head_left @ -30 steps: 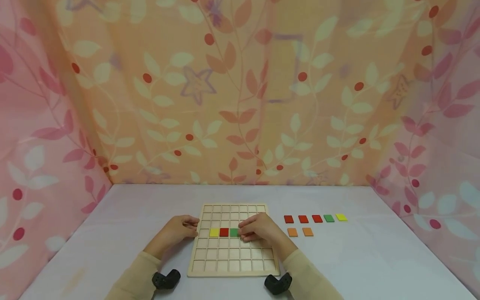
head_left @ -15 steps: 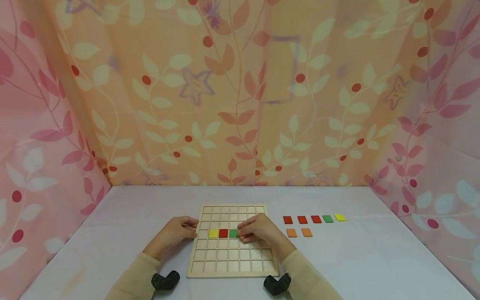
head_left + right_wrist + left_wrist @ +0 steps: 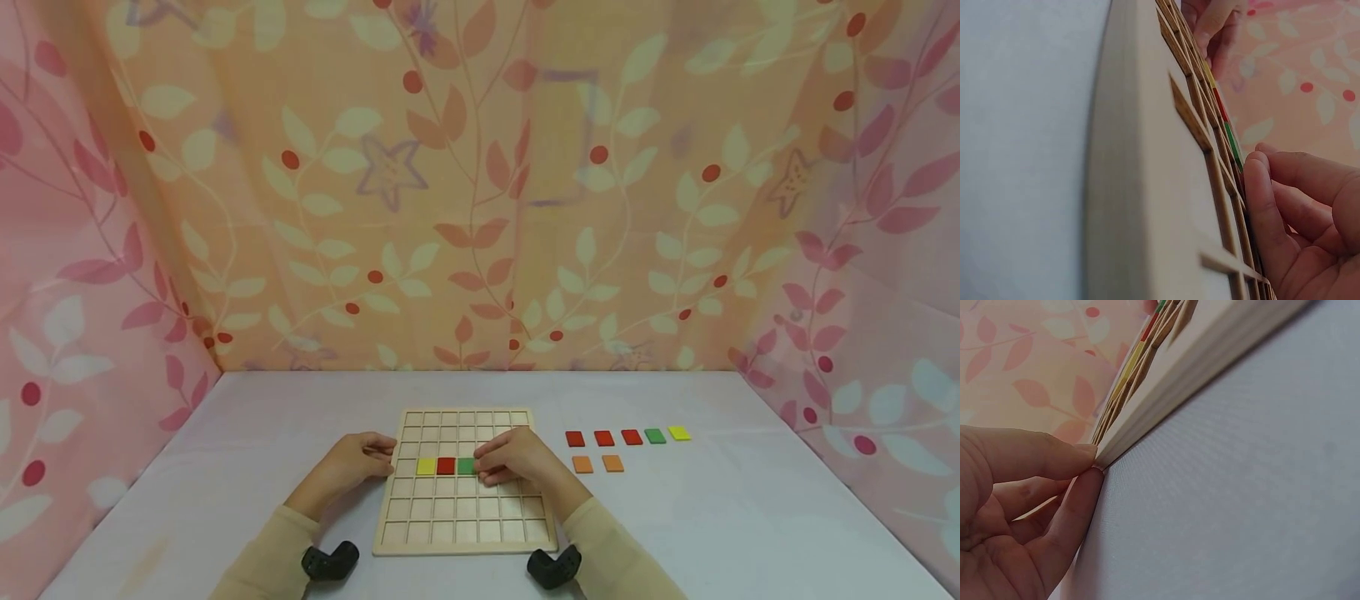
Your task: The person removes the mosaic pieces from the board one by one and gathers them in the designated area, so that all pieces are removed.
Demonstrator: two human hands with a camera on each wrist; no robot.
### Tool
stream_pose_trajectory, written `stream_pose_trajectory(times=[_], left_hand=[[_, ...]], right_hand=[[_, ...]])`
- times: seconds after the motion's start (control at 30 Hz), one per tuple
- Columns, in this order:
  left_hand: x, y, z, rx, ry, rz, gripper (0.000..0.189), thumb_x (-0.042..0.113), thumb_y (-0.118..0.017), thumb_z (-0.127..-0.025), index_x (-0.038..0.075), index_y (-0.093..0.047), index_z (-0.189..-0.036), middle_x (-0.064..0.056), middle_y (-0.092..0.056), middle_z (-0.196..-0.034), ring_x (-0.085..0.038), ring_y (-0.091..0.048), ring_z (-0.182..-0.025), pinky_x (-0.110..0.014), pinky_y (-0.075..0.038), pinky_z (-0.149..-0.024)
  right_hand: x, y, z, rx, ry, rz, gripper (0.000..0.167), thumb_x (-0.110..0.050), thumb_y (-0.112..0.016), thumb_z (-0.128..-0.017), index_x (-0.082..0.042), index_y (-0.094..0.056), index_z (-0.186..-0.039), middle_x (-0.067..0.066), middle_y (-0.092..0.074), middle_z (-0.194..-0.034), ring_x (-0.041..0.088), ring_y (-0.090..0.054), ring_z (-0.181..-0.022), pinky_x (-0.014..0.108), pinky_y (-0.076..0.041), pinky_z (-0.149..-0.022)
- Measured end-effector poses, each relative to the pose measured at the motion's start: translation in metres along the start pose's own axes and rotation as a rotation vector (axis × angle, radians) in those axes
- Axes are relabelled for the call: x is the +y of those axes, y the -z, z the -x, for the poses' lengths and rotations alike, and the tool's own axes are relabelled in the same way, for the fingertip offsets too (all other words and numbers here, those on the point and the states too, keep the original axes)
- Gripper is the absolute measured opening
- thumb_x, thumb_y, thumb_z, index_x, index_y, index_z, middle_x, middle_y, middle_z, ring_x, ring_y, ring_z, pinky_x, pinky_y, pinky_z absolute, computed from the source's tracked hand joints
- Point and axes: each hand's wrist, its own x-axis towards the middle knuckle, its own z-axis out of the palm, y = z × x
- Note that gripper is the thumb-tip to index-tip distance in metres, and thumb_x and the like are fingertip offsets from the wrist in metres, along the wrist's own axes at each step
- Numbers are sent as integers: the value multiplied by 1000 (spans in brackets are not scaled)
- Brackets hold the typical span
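A light wooden grid board (image 3: 465,532) lies on the white table, with a yellow tile (image 3: 426,467), a red tile (image 3: 446,466) and a green tile (image 3: 466,466) side by side in one row of cells. My left hand (image 3: 351,467) is at the board's left edge; in the left wrist view its thumb and a finger pinch that edge. Over the board, my right hand (image 3: 517,462) has bent fingers at the right end of the green tile, thumb and index finger on either side of it. In the right wrist view the fingertips (image 3: 1256,160) meet that end. The hand covers cells further right.
Right of the board lie three red tiles (image 3: 603,438), a green tile (image 3: 656,436) and a yellow tile (image 3: 679,433) in a row, with two orange tiles (image 3: 582,465) nearer. Black devices (image 3: 330,561) sit at both wrists. Leaf-patterned curtains (image 3: 480,208) surround the table.
Both hands and the tiles hold the same places on the board. Only the head view has shifted slightly.
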Motion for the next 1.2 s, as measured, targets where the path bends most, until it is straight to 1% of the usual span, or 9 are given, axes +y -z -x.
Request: stream_pose_trajectory(times=[0.1, 0.23, 0.43, 0.67, 0.9, 1.2], left_hand=[[0, 0, 1, 0, 0, -3, 44, -9, -73, -77, -9, -64, -120, -16, -68, -104, -17, -62, -87, -28, -54, -73], [0, 0, 1, 1, -4, 1, 44, -10, -72, -76, -10, -64, -119, -15, -69, -103, -16, -62, -86, -27, -54, -73], [-1, 0, 1, 1, -10, 5, 43, -10, -72, -75, -10, -65, -117, -15, -69, -101, -16, -62, -85, -27, -53, -72], [-1, 0, 0, 0, -5, 4, 43, -9, -73, -75, -10, -65, -117, -15, -69, -101, -15, -62, -85, -27, -54, -72], [1, 1, 2, -14, -9, 8, 43, -8, -72, -77, -10, -64, -120, -16, -68, -104, -16, -62, -87, -28, -54, -73], [0, 1, 2, -10, -13, -1, 43, -7, -73, -77, -9, -64, -119, -15, -69, -104, -16, -62, -86, -28, -54, -73]], right_hand=[[0, -1, 0, 2, -4, 9, 23, -3, -75, -83, 7, -73, -103, 12, -76, -81, 9, -67, -58, 24, -58, -60], [0, -2, 1, 4, 12, 32, 21, -3, -75, -83, 7, -73, -102, 11, -76, -80, 8, -67, -58, 24, -58, -60], [-2, -4, 3, 7, 31, 56, 19, -2, -75, -83, 8, -73, -100, 8, -74, -76, 8, -66, -57, 24, -58, -59], [-1, -5, 0, 18, 35, 48, 18, -1, -75, -83, 7, -73, -99, 8, -74, -77, 8, -66, -57, 24, -58, -60], [0, -4, -2, 16, 76, 0, 18, 2, -72, -84, 12, -71, -99, 11, -75, -80, 10, -69, -63, 26, -59, -64], [-1, -7, -1, 53, 90, -1, 18, 1, -74, -83, 11, -72, -98, 9, -75, -78, 9, -68, -63, 26, -59, -64]])
